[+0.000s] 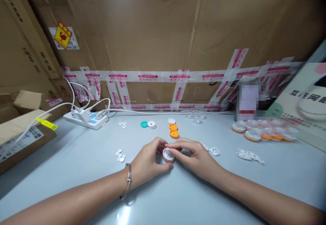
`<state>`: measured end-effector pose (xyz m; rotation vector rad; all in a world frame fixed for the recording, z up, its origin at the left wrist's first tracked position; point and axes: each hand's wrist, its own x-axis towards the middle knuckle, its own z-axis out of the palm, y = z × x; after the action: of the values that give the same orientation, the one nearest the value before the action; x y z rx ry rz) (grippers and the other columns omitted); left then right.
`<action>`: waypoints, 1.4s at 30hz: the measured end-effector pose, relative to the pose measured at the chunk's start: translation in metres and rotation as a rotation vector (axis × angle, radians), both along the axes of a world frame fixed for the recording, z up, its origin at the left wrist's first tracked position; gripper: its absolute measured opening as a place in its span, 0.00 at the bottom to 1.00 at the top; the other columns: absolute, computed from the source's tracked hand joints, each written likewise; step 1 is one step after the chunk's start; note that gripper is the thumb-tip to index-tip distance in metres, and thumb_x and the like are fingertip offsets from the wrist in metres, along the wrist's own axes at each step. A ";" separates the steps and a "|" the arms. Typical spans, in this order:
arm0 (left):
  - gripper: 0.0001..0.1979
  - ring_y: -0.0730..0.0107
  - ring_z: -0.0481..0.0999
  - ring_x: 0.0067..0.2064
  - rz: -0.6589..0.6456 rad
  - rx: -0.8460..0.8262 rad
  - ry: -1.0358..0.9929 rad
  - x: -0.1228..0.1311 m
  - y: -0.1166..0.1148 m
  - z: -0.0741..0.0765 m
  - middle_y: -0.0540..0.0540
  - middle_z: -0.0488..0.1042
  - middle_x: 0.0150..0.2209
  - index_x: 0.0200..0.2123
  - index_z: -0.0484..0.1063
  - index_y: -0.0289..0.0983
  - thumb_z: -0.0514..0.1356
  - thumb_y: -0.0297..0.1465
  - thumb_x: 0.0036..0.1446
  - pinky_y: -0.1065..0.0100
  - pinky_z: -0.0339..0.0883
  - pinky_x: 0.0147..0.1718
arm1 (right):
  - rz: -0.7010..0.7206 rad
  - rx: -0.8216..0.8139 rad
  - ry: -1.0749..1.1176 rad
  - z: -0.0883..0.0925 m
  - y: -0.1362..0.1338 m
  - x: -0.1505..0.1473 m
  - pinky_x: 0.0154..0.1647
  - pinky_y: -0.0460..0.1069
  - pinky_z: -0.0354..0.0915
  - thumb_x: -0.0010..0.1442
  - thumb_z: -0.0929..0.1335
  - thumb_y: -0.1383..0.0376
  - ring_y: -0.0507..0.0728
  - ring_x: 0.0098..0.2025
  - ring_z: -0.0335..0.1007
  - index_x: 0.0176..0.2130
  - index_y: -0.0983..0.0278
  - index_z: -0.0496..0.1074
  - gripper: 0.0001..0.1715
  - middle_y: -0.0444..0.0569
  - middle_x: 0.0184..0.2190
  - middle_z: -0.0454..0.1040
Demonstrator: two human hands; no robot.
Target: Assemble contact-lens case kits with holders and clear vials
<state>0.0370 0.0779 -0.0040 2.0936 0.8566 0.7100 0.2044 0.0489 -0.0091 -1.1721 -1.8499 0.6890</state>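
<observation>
A small round plastic case (167,156), white above with an orange rim below, is between my hands just over the table. My left hand (149,157) curls round its left side, thumb at the front edge. From the right, my right hand (195,153) reaches over with thumb and forefinger pinched at the white top; what is between those fingertips is too small to make out. Two orange discs (174,134) and a white disc (171,120) lie in a line behind. Partly behind my right hand are white slotted discs (214,151).
Small white round pieces lie at left, in a near group (122,159) and a far group (122,124). A teal ring (144,124), clear covers (197,119), finished-looking orange-and-clear cases (266,135), white perforated pieces (248,155) and a power strip (95,121) stand around. Cardboard (152,24) walls the back.
</observation>
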 end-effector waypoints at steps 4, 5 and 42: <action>0.14 0.66 0.71 0.39 0.009 -0.028 -0.001 0.000 0.000 0.000 0.44 0.72 0.38 0.39 0.64 0.35 0.61 0.25 0.46 0.66 0.64 0.39 | -0.080 -0.043 0.060 0.007 0.001 0.003 0.40 0.51 0.67 0.55 0.66 0.61 0.55 0.35 0.72 0.42 0.61 0.73 0.15 0.46 0.33 0.77; 0.14 0.66 0.71 0.39 0.022 -0.042 -0.005 -0.001 0.000 0.000 0.44 0.71 0.38 0.39 0.64 0.35 0.61 0.25 0.47 0.66 0.64 0.39 | -0.126 -0.038 0.072 0.011 0.004 0.008 0.40 0.51 0.67 0.55 0.66 0.60 0.55 0.36 0.72 0.44 0.62 0.72 0.17 0.47 0.34 0.77; 0.28 0.73 0.73 0.29 -0.043 -0.717 -0.443 0.001 0.008 -0.003 0.48 0.72 0.31 0.43 0.62 0.34 0.69 0.24 0.37 0.67 0.64 0.33 | 0.037 -0.288 0.380 0.022 0.007 0.008 0.43 0.52 0.66 0.49 0.70 0.60 0.55 0.39 0.72 0.35 0.63 0.73 0.12 0.48 0.35 0.77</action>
<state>0.0377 0.0861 -0.0073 1.2522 0.6762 0.6772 0.2121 0.0561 0.0129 -1.0948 -1.4880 1.1432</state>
